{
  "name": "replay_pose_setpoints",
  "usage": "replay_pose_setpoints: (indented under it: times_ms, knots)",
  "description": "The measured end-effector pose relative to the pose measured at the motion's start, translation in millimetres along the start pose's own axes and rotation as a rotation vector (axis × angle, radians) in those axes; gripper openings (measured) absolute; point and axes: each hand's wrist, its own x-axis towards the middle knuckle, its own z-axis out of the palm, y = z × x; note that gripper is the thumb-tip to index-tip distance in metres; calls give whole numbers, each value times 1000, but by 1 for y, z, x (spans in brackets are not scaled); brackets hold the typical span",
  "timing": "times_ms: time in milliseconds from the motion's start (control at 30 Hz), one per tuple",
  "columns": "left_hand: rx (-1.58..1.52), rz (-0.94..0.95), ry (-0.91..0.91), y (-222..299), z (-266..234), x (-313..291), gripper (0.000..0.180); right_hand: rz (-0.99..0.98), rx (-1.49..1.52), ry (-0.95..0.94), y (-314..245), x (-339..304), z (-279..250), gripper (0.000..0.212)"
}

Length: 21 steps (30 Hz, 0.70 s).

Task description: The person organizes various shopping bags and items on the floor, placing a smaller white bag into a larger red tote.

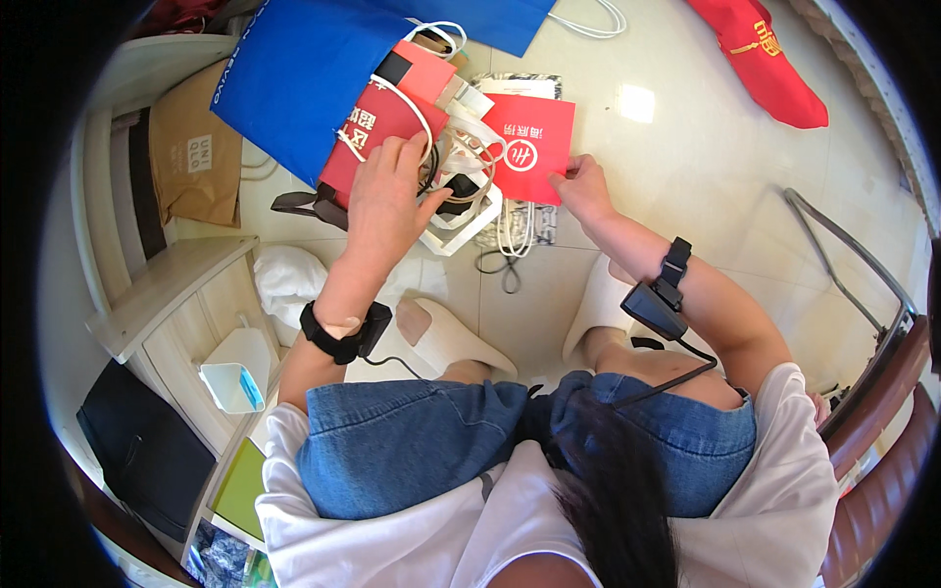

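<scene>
A large blue paper bag [304, 73] lies on its side, several folded bags sticking out of its mouth. My left hand [387, 191] is on the dark red paper bag [392, 120] among them, fingers bent over it and thumb apart, beside a white cord handle. At the right, the fingertips of my right hand [580, 186] pinch the lower right corner of a bright red paper bag [551, 127] with a round white emblem. Between my hands is a jumble of white bags [461, 220] and looped handles. A black-and-white patterned bag [544, 227] is partly hidden under the bright red one.
A brown paper bag [201, 147] stands by the shelf unit [176, 294] at the left. Another blue bag [490, 22] and a red fabric piece [765, 59] lie farther off on the tiled floor [667, 147]. A metal-framed chair [863, 255] is at my right.
</scene>
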Motion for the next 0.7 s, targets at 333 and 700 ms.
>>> replay_pose_setpoints:
  times_ms: [333,700]
  knots:
    - [-77,18,122,-17,2,-5,40,321,331,-194,-36,-5,8,30]
    - [-1150,-354,309,-66,-82,10,22,-370,579,-236,-139,13,-104,32]
